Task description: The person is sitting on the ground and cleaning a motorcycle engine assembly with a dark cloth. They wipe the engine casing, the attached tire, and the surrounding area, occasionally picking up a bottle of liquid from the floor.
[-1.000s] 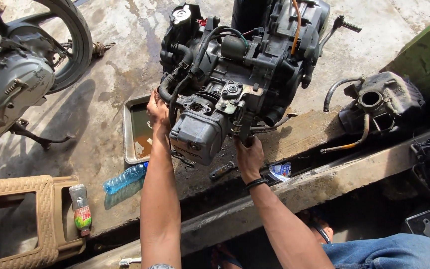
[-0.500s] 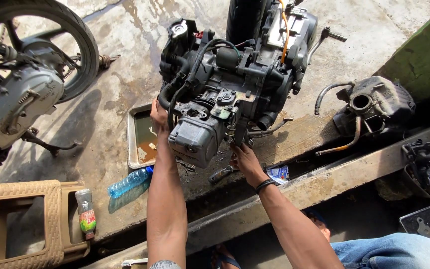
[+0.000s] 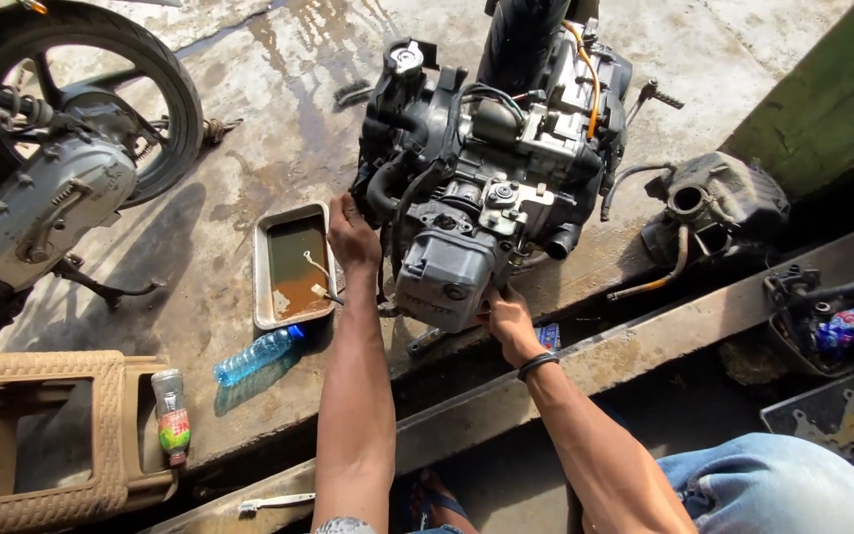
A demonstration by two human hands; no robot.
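Engine block (image 3: 447, 277): grey casing, black housings and hoses above; one orange cable (image 3: 585, 59) across the top. Left hand (image 3: 353, 237) and right hand (image 3: 508, 321) bare; black band (image 3: 538, 366) on right wrist. Tray (image 3: 294, 265): silver metal, liquid olive-green grading to rusty brown. Plastic bottle (image 3: 254, 356) on floor: clear blue, blue cap. Small bottle (image 3: 172, 415): label green and red, pale cap. Stool (image 3: 46, 435): tan, woven texture pattern. Concrete floor (image 3: 249, 119): pale grey, dark wet stains. Tyre (image 3: 81, 79): black; cover (image 3: 51, 203) beside it silver-grey. Wall (image 3: 832, 89): green. Trousers (image 3: 773, 485): light blue denim
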